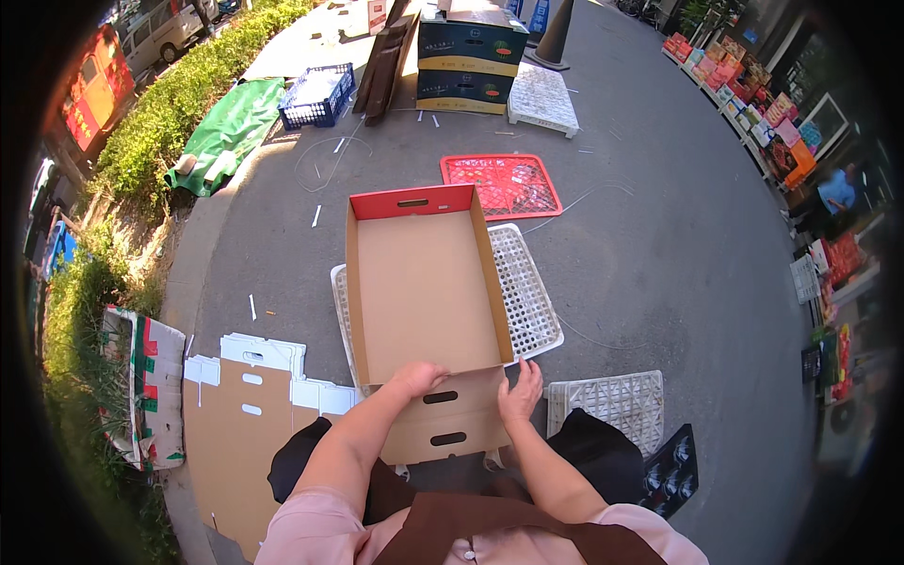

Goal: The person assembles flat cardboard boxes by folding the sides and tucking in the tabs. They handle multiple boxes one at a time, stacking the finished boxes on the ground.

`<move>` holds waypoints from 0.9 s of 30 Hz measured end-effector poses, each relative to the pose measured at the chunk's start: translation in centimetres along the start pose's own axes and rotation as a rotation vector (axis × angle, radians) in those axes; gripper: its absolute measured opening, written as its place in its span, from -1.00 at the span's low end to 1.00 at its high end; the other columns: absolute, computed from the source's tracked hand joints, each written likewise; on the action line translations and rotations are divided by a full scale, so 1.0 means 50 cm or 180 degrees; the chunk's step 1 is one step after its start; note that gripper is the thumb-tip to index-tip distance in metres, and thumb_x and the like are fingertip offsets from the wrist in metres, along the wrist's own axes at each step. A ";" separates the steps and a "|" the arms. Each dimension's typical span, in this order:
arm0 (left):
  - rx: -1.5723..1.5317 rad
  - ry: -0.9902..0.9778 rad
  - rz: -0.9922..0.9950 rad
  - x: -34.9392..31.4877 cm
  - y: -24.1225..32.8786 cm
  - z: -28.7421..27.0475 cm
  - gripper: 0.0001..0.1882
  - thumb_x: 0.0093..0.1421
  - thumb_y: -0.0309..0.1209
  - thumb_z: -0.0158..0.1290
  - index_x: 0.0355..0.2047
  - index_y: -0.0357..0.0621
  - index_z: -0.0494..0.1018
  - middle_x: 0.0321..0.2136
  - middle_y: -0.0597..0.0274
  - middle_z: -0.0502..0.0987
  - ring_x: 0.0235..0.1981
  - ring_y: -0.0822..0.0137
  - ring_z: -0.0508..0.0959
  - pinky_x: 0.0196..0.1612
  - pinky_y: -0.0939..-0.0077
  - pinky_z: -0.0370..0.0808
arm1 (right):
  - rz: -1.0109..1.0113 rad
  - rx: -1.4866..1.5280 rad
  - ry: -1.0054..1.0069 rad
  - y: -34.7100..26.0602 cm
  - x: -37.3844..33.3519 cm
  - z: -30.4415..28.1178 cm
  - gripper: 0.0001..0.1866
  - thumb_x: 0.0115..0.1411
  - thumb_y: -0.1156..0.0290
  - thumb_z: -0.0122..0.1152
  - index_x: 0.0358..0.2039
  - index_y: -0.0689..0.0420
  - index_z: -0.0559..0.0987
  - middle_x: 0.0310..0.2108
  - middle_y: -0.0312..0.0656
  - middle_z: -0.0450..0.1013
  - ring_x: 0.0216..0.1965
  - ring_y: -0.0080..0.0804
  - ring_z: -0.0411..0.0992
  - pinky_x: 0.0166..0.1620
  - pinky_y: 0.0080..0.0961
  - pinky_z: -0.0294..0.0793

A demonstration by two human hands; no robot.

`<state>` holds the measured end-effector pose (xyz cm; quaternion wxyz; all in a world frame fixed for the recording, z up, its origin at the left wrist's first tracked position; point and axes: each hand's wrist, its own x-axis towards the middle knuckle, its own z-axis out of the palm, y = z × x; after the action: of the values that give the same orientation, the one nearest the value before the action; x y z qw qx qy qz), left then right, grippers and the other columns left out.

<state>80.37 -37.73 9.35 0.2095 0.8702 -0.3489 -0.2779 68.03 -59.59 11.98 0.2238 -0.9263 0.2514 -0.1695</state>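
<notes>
A shallow cardboard box, brown inside with a red far end wall, lies in front of me. Its far and long side walls stand up, while the near end flap, with two dark handle slots, slopes down toward my lap. My left hand grips the fold at the near edge, fingertips curled over the inside. At the near right corner, my right hand has its thumb against the flap's edge and its fingers outside the corner. The box rests on a white perforated plastic crate, which it partly hides.
Flat cardboard blanks lie at my left. Beyond the box is a red plastic crate; a white crate sits by my right knee. Farther off stand stacked dark cartons, a blue crate and a traffic cone.
</notes>
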 end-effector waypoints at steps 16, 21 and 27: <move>-0.0196 -0.0342 0.0644 -0.042 0.022 0.036 -0.79 0.20 -0.29 -0.11 -0.30 -0.07 0.47 -0.37 -0.03 0.55 -0.33 -0.09 0.54 -0.23 0.08 0.47 | 0.2764 0.2266 -0.2524 0.109 -0.048 -0.126 -0.37 -0.04 0.64 -0.05 0.15 0.25 0.38 -0.12 -0.07 0.51 -0.18 -0.27 0.51 -0.11 -0.44 0.48; -0.0041 -0.0545 0.0539 -0.006 -0.027 0.040 -0.77 0.15 -0.30 -0.10 -0.27 -0.09 0.48 -0.33 -0.05 0.56 -0.27 -0.08 0.55 -0.17 0.09 0.47 | 0.2738 0.3908 -0.2772 0.092 -0.072 -0.110 -0.39 0.01 0.70 -0.12 0.17 0.31 0.31 0.01 -0.09 0.42 -0.04 -0.32 0.47 0.02 -0.37 0.45; 0.0026 -0.0720 0.0569 -0.015 0.023 -0.009 -0.73 0.14 -0.29 -0.09 -0.23 -0.11 0.50 -0.28 -0.07 0.56 -0.20 -0.07 0.54 -0.08 0.08 0.45 | 0.2090 0.3388 -0.1948 0.084 -0.062 -0.091 -0.59 0.24 0.54 0.04 0.12 0.24 0.35 -0.14 -0.15 0.49 -0.17 -0.38 0.49 -0.16 -0.43 0.52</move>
<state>79.62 -37.85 10.57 0.1891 0.7996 -0.4475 -0.3529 61.90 -62.64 13.11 0.7480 -0.5727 0.3269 0.0754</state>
